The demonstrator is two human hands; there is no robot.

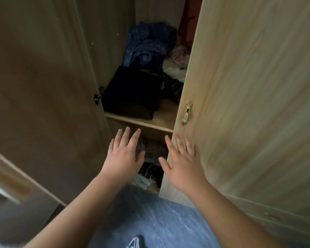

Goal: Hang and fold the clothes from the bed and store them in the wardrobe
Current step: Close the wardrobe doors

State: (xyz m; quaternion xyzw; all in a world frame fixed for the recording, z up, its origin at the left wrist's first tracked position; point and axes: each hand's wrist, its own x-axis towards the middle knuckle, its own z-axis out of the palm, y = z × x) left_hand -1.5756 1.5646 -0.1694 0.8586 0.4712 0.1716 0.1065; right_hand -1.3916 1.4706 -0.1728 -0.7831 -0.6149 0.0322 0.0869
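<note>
I face a light wooden wardrobe with its left door (pixel 48 108) swung wide and its right door (pixel 249 104) partly across the opening. On the wardrobe shelf (pixel 161 120) lies a folded dark stack (pixel 132 92), with a crumpled blue patterned garment (pixel 149 43) behind it and pink and white clothes (pixel 177 61) to the right. My left hand (pixel 123 154) is open, fingers spread, in front of the lower compartment. My right hand (pixel 183 163) is open too, its fingertips resting against the right door's edge. Neither hand holds anything.
A brass ornamental handle (pixel 186 113) sits on the right door. The lower compartment holds a jumble of dark and mixed clothes (pixel 150 165). A red garment (pixel 188 24) hangs at the upper right inside. Blue-grey floor (pixel 159 222) and a shoe tip (pixel 135 242) lie below.
</note>
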